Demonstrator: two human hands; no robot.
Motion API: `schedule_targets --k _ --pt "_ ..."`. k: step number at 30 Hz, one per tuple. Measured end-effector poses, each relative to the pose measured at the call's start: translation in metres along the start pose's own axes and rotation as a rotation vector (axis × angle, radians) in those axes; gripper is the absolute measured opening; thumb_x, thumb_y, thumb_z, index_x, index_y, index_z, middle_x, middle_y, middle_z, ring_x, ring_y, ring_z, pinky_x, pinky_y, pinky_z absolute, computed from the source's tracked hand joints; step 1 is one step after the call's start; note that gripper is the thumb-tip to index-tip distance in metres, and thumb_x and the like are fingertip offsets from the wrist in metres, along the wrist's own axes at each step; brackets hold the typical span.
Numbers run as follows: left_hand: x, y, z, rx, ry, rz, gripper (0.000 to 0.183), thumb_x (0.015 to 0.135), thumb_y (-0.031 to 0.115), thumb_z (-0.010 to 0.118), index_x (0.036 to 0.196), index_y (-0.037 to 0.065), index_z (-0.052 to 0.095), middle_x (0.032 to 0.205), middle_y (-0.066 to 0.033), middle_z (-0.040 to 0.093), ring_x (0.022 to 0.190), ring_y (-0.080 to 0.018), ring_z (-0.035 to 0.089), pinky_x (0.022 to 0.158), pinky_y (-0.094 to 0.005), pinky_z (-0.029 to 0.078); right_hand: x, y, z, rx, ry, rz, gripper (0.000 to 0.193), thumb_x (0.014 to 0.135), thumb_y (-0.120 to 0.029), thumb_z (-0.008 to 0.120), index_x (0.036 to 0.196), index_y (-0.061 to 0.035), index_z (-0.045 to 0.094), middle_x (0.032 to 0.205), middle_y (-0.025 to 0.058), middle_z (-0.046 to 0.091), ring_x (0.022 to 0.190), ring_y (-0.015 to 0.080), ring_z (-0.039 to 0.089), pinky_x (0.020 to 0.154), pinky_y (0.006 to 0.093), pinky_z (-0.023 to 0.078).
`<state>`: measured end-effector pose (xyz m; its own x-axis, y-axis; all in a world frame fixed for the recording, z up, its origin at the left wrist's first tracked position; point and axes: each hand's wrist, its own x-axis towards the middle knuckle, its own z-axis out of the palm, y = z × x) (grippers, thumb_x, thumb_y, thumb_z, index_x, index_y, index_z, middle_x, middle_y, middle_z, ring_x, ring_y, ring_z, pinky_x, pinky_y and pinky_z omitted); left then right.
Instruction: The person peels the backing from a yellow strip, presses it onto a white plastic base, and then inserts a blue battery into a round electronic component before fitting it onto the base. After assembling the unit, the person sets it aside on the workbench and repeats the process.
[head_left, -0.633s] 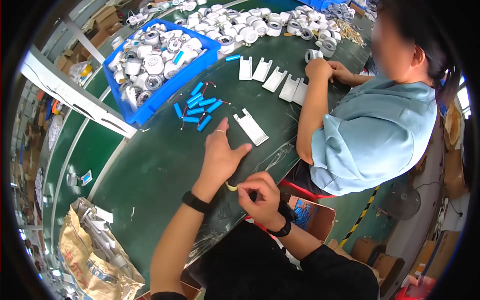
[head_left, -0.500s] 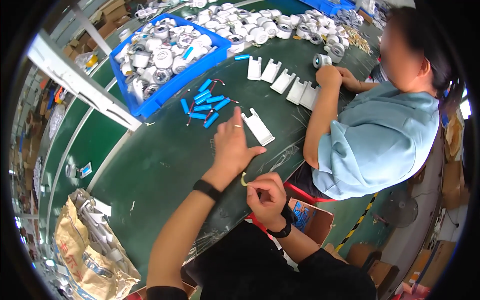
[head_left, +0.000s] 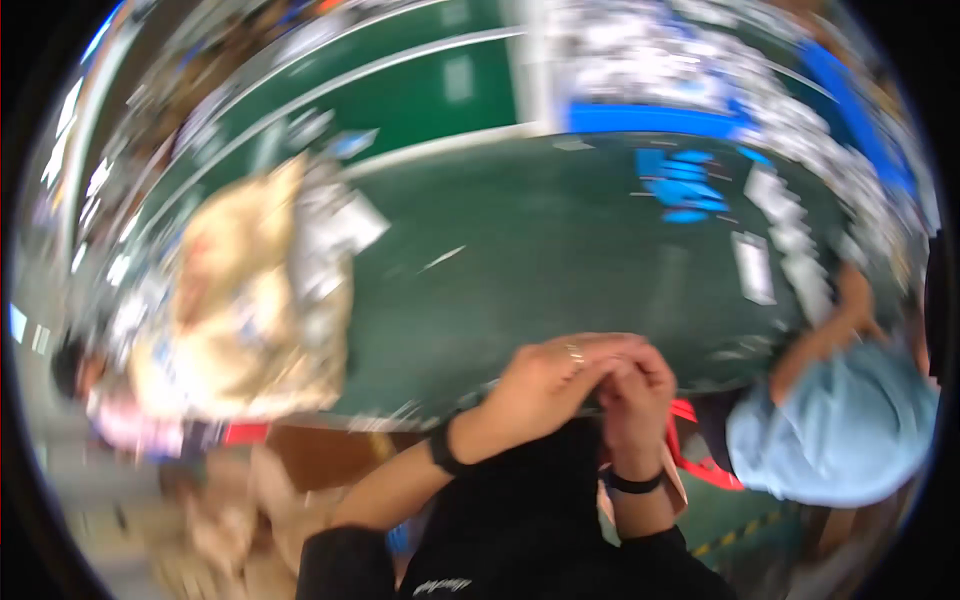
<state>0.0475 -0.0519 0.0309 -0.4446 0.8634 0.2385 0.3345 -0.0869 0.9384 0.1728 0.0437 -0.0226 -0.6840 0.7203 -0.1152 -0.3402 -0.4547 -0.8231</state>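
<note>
Close in front of my body, over the near edge of the green table (head_left: pixel 530 250), my two hands meet. My left hand (head_left: pixel 550 388) reaches across with its fingers pressed together against the fingertips of my right hand (head_left: pixel 637 405). My right hand is closed too, thumb and fingers pinched. Anything between the fingertips is hidden and smeared by motion. To the right, apart from my hands, one white plastic piece (head_left: pixel 754 268) lies on the table. Beyond it is a group of blue cylindrical cells with thin wires (head_left: pixel 685 187).
A torn brown paper sack (head_left: pixel 235 310) with white parts stands at left. Behind the cells is a blue bin (head_left: pixel 650 118) heaped with white parts. More white pieces (head_left: pixel 785 225) run in a row at right, near a co-worker's arm (head_left: pixel 820 345) and light-blue sleeve (head_left: pixel 840 430).
The view has swung left and blurred. My left hand has drawn back from beside the white piece to my right hand. The small yellowish strip in my right fingers no longer shows.
</note>
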Motion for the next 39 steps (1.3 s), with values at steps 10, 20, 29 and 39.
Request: schedule_targets --k 10,20,29,39 --pt "-0.367 -0.069 -0.135 0.886 0.824 -0.659 0.007 0.098 0.005 0.066 0.103 0.003 0.070 0.107 -0.0137 0.077 0.092 -0.0224 0.077 0.078 -0.0304 0.060 -0.017 0.042 0.094 -0.933 -0.589 -0.243 0.017 0.091 0.003 0.068 0.106 -0.0012 0.075 0.096 0.0081 0.066 0.082 0.0143 0.065 0.068 0.0249 0.050" --pt "-0.439 -0.154 -0.187 0.509 0.058 -1.285 0.042 0.090 0.019 0.072 0.131 0.012 0.067 0.122 -0.0205 0.070 0.114 -0.0290 0.069 0.093 -0.0382 0.056 -0.006 0.005 0.089 -1.110 -0.500 -0.291 0.015 0.091 0.003 0.068 0.104 -0.0012 0.075 0.093 0.0077 0.064 0.079 0.0139 0.063 0.070 0.0254 0.049" --pt "-0.146 0.041 -0.192 0.524 0.137 -0.399 0.035 0.094 0.017 0.072 0.126 0.004 0.067 0.121 -0.0174 0.071 0.109 -0.0346 0.069 0.092 -0.0397 0.057 0.014 0.009 0.126 -1.052 -0.687 -0.413 0.017 0.088 0.001 0.073 0.103 -0.0056 0.076 0.093 0.0077 0.067 0.077 0.0188 0.066 0.064 0.0283 0.051" --pt "0.037 -0.113 -0.273 1.318 0.326 -0.810 0.059 0.089 0.049 0.067 0.124 0.002 0.061 0.116 -0.0263 0.067 0.113 -0.0415 0.067 0.090 -0.0492 0.057 0.009 -0.005 0.079 -1.047 -0.648 -0.415 0.014 0.089 -0.002 0.074 0.103 -0.0060 0.076 0.095 0.0077 0.066 0.073 0.0206 0.067 0.061 0.0293 0.052"
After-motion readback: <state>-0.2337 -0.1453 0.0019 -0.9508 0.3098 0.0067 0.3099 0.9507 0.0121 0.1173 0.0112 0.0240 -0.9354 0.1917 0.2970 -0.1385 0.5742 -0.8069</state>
